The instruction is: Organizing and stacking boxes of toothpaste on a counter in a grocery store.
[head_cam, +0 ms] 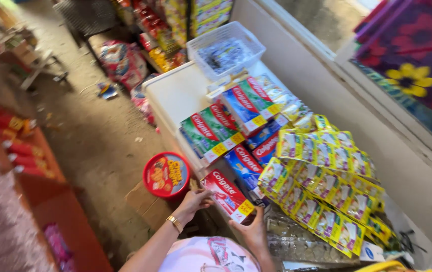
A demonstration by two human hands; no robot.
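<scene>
Both my hands hold a long red carton (pixel 226 194) with a yellow tag, at the near end of a row of cartons. My left hand (pixel 192 201), with a gold bracelet on the wrist, touches the carton's left end. My right hand (pixel 252 230) grips its near right end from below. Just beyond lie blue cartons (pixel 246 163), then green and red ones (pixel 211 132), stacked on a white counter top (pixel 178 93).
Strips of yellow-green sachets (pixel 322 191) spread over the counter to the right. A white plastic basket (pixel 225 49) stands at the far end. A round red tin (pixel 166 175) sits on a cardboard box by the counter. Red shelves (pixel 49 196) stand left across the dirt floor.
</scene>
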